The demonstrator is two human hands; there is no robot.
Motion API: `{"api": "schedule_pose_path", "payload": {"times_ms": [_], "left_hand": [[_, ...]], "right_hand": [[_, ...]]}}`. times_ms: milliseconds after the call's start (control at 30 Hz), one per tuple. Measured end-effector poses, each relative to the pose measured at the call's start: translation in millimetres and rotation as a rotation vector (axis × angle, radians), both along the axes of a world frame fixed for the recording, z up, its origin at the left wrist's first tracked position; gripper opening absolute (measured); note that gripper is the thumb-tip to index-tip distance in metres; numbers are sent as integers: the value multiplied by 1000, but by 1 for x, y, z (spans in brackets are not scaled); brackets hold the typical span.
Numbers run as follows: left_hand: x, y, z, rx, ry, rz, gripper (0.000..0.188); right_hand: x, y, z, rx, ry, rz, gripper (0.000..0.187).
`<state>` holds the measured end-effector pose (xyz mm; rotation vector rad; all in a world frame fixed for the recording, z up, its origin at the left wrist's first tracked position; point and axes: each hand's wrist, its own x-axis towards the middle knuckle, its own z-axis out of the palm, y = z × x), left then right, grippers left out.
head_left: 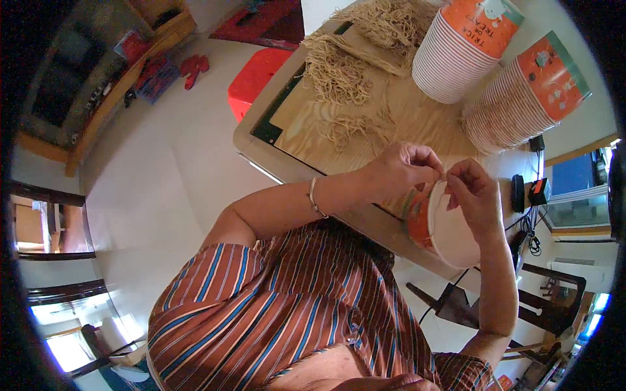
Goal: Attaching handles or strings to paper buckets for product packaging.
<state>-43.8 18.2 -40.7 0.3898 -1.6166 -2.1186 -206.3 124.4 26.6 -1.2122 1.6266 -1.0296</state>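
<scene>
An orange paper bucket (420,225) with a white inside lies tilted at the table's near edge, its mouth turned to the right. At the upper part of its rim, my left hand (405,168) is closed in a pinch. Close against those fingertips, my right hand (473,193) also pinches at the rim, with some fingers bent over the bucket's mouth. Whatever thin thing lies between the fingertips is too small to make out. Beyond my left hand, loose tan twine (355,129) is strewn on a plywood board (297,140).
Bundles of twine (339,72) are heaped at the board's far side. Two nested stacks of paper buckets, one upright (450,62) and one leaning (505,114), stand far right. Black cables (533,228) hang by the right edge. A red stool (254,81) is beyond the table's left corner.
</scene>
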Motion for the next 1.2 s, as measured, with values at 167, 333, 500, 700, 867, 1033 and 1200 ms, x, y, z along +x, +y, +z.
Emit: {"api": "schedule_pose_path", "payload": {"times_ms": [167,333,500,700,867,1033,1200], "left_hand": [[-3,4,4,229,-5,-28,16],[-5,4,4,277,27,-39,16],[-9,6,5,205,10,-39,16],[-9,4,5,171,-15,-6,16],[-9,3,7,59,-36,21,15],[-6,5,17,-5,-83,73,16],[-5,3,20,-7,-112,63,15]], "right_hand": [[11,8,-3,-122,141,-99,9],[19,22,8,-394,573,-65,14],[25,26,19,-474,721,68,15],[22,21,15,-465,797,50,12],[21,19,12,-467,907,53,14],[25,21,12,-460,1086,144,22],[27,23,11,-347,1248,183,25]]}}
